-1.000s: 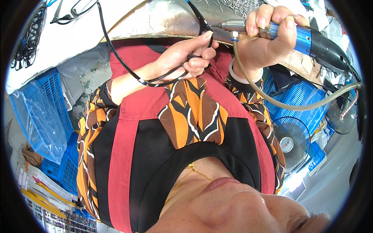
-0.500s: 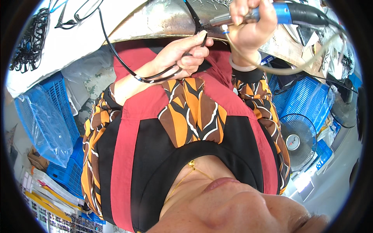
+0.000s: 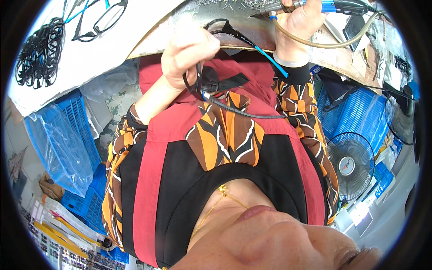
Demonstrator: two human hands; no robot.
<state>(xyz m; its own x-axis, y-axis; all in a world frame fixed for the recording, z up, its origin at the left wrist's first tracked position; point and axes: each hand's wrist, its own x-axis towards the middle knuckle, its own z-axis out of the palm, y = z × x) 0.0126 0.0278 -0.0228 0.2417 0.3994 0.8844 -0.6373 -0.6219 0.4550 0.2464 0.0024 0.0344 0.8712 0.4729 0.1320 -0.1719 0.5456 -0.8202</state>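
My left hand [image 3: 189, 51] is closed on a pair of black eyeglasses [image 3: 231, 31], close in front of my apron. One temple, tipped in light blue, slants towards my right wrist. Another dark arm of the glasses curves down across my chest, and the fingers partly hide the front. Over the table edge, my right hand [image 3: 299, 22] is wrapped round a powered screwdriver [image 3: 330, 6] with a metal nose and a blue band. Its nose points left, apart from the glasses. A clear yellowish hose [image 3: 333, 45] loops beneath the tool.
Loose screws [image 3: 234, 4] lie along the bench's far edge. More eyeglasses [image 3: 100, 20] and a stack of black frames [image 3: 40, 51] rest on the white surface at left. Blue crates [image 3: 63, 139] stand at left and at right, where a fan [image 3: 348, 166] also stands.
My left hand has turned and moved left with the glasses; their temple now swings out to the right. My right hand has drawn the screwdriver up and slightly right, away from them.
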